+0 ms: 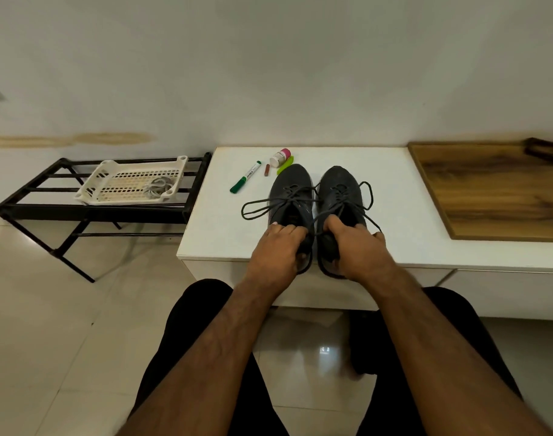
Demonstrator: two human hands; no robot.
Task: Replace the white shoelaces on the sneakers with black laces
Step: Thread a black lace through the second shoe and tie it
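Two dark sneakers, the left sneaker [290,196] and the right sneaker [340,196], stand side by side, toes pointing away, at the centre of the frame near the front edge of a white table [404,209]. Both carry black laces [262,206], loose loops trailing left and right. The left hand [276,250] grips the left sneaker's heel, fingers curled into the collar; the right hand [357,247] grips the right sneaker's heel likewise. Both heels are hidden beneath the hands.

Beyond the toes lie a green marker [245,177], a small pink-capped bottle [280,157], a small brown object too small to identify and a green item partly hidden behind the shoe. Bare tabletop lies either side. At left, a white basket [124,184] on a black rack [42,196] holds pale tangled laces [158,187]. A wooden board [489,190] is cut off at right.
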